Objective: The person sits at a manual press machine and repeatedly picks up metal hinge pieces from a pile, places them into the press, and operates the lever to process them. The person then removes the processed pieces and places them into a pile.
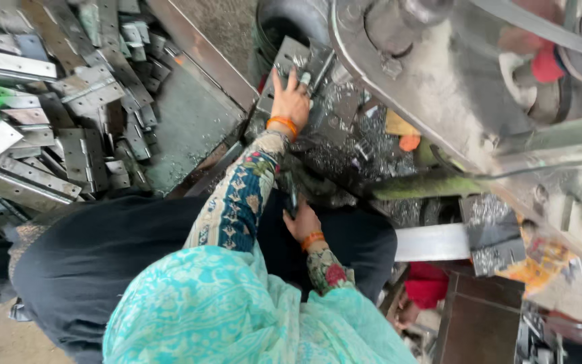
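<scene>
Soft, even daylight fills the scene with no hard shadows, and it glints pale off the pile of metal hinges [48,114] at far left. The big machine wheel [439,74] at right is close to the lens, smeared and out of focus. Straight edges bow toward the frame's borders, and the dark clothing [102,256] near the bottom loses detail.

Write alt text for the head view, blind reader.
Seen from above, a person's left hand presses a flat metal plate on a machine bed strewn with metal shavings; the right hand rests lower, near the lap. A pile of metal hinges lies at left.
</scene>
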